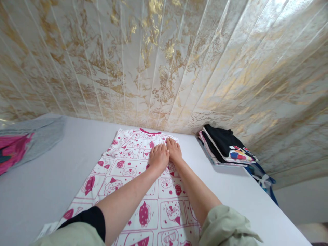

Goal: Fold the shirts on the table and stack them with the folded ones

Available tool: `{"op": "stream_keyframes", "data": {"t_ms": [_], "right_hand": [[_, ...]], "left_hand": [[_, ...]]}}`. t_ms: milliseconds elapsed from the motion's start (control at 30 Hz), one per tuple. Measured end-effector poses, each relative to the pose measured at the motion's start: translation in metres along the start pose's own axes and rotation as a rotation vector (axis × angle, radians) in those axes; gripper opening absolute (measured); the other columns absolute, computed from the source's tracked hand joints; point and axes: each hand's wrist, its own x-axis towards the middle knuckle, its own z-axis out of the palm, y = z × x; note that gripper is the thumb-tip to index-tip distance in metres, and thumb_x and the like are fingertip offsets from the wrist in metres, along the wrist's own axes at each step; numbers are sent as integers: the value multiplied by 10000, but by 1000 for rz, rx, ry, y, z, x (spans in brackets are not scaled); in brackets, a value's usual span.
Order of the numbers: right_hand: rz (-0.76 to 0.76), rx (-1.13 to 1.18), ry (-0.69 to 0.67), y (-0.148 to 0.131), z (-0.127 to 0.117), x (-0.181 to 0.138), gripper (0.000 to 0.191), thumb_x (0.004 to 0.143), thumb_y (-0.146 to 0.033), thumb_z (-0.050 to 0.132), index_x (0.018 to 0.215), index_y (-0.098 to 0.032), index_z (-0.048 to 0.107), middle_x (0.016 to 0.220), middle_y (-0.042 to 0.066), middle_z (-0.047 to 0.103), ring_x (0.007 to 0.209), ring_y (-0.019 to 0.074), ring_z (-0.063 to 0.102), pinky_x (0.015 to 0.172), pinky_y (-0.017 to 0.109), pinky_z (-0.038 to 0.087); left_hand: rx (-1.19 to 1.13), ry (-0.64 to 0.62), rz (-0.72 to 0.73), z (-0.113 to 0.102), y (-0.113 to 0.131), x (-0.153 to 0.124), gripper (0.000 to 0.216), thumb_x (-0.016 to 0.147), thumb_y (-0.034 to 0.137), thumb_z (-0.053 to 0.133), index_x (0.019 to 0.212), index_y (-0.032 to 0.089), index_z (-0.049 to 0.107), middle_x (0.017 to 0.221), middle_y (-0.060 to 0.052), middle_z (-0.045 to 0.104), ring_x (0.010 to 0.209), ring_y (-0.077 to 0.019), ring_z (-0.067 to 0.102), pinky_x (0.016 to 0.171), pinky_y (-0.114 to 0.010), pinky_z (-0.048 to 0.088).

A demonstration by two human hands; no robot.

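Both hands point(159, 159) point(175, 150) flat, touching, on the white shirt point(153, 203) — pink cartoon panels point(171, 212) (neckband point(150, 132) solid pink)

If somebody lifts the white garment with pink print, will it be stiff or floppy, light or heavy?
The white garment would probably hang floppy, since it lies flat like soft cloth. It is likely light for its size, as the fabric looks thin.

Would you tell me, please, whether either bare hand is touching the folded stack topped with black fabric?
No, the left hand and right hand rest on the white garment with pink print, apart from the folded stack.
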Motion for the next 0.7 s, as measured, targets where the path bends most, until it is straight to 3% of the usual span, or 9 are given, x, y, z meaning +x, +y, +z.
{"op": "stream_keyframes", "data": {"t_ms": [267,433,567,633,700], "right_hand": [[-11,-17,-6,4,3,6,546,999,-390,255,1528,-256,234,1593,68,236,1447,217,205,1141,433,197],[-11,-16,-4,4,3,4,542,998,-404,261,1524,-276,246,1592,57,241,1446,227,208,1139,436,200],[10,3,24,1,2,3,544,997,-437,250,1515,-273,274,1580,59,271,1438,228,226,1141,441,194],[29,18,35,-1,2,2,545,995,-457,240,1508,-279,287,1574,55,286,1434,220,232,1144,438,185],[34,25,37,-2,2,2,543,994,-465,234,1503,-286,296,1571,49,292,1433,212,231,1146,434,179]], "left_hand": [[19,-40,17,-1,-2,0,370,968,286,373,1277,165,536,1357,-104,571,1304,-237,452,1122,-408,292],[48,-203,6,0,-5,7,502,986,334,279,1427,128,401,1522,-121,394,1421,-237,314,1172,-412,206],[84,-389,102,-23,-23,25,560,949,487,350,1374,143,472,1470,-130,469,1360,-254,420,1095,-363,332],[119,-371,89,-43,-43,34,581,937,501,374,1354,114,492,1442,-167,490,1353,-282,427,1099,-380,320],[180,-292,61,-62,-69,38,600,939,464,380,1393,77,442,1489,-191,421,1405,-298,340,1149,-415,225]]}}
